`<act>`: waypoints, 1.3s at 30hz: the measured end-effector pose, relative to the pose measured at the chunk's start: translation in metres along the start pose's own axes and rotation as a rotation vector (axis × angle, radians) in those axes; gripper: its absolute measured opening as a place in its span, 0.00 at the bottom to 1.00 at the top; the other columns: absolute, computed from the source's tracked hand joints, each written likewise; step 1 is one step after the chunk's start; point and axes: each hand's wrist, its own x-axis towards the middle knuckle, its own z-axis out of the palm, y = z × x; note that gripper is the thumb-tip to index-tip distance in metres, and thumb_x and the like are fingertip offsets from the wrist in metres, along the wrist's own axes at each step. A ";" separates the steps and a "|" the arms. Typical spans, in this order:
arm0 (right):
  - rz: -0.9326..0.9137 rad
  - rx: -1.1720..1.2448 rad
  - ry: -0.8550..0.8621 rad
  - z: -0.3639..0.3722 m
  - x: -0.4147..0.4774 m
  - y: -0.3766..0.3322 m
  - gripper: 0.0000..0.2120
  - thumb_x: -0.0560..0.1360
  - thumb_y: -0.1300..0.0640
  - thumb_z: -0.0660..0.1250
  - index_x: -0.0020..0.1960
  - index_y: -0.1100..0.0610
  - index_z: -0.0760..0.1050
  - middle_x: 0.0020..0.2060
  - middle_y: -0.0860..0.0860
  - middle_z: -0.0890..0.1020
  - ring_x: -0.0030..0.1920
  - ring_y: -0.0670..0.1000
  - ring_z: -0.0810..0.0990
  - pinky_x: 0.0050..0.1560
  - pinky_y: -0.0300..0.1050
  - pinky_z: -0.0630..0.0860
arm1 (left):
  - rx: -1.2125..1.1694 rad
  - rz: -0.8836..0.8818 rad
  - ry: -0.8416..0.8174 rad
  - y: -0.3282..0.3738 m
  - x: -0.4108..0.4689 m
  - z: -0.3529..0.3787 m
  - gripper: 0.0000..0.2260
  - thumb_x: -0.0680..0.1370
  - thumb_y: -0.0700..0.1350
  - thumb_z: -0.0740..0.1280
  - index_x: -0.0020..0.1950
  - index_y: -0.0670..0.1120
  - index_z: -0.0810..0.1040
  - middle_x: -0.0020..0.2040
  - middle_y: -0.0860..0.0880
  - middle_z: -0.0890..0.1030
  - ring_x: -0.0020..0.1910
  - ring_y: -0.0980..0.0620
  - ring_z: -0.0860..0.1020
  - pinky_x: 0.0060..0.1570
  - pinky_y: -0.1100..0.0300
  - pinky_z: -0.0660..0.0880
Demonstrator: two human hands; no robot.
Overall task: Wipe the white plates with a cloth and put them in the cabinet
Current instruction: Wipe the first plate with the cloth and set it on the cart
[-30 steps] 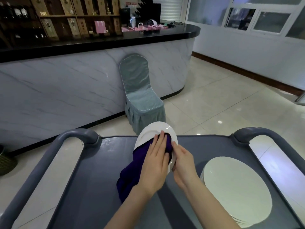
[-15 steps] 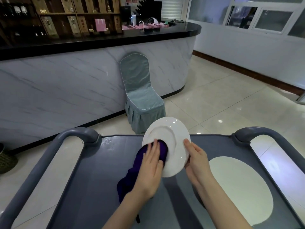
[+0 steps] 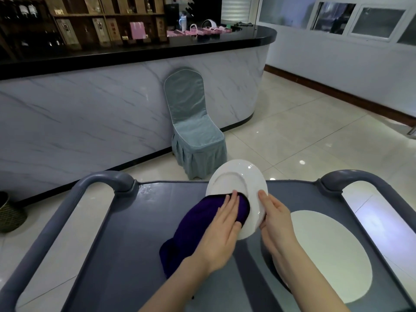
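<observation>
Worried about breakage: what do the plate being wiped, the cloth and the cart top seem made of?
The plate looks like glazed white ceramic: glossy, with sharp light glints. The cloth looks like soft matte purple fabric, perhaps microfibre: it folds and drapes. The cart top seems smooth grey plastic, judging by dull reflections; metal cannot be excluded.

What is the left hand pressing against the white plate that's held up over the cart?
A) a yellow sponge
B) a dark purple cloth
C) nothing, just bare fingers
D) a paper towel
B: the left hand lies flat on a dark purple cloth against the plate, whose edge the right hand grips.
</observation>
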 end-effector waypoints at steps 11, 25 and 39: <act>-0.048 0.034 0.052 -0.018 -0.001 -0.006 0.10 0.80 0.56 0.65 0.52 0.61 0.83 0.47 0.57 0.87 0.44 0.52 0.85 0.43 0.47 0.81 | -0.016 -0.086 0.000 0.006 0.013 0.006 0.25 0.85 0.46 0.50 0.77 0.59 0.40 0.74 0.72 0.39 0.76 0.68 0.41 0.73 0.70 0.38; -0.306 -0.341 0.052 -0.045 -0.006 -0.005 0.13 0.81 0.55 0.65 0.40 0.59 0.81 0.33 0.49 0.81 0.35 0.46 0.75 0.37 0.38 0.72 | -0.072 -0.280 -0.125 -0.025 0.026 0.006 0.24 0.85 0.51 0.53 0.80 0.53 0.52 0.79 0.59 0.52 0.77 0.62 0.51 0.74 0.64 0.49; -0.904 -1.496 -0.843 0.033 -0.013 0.068 0.15 0.82 0.53 0.61 0.66 0.54 0.76 0.65 0.48 0.79 0.67 0.52 0.76 0.65 0.51 0.73 | -0.828 -0.857 0.631 -0.052 -0.044 -0.095 0.11 0.77 0.34 0.66 0.59 0.36 0.77 0.50 0.38 0.82 0.41 0.44 0.83 0.30 0.60 0.79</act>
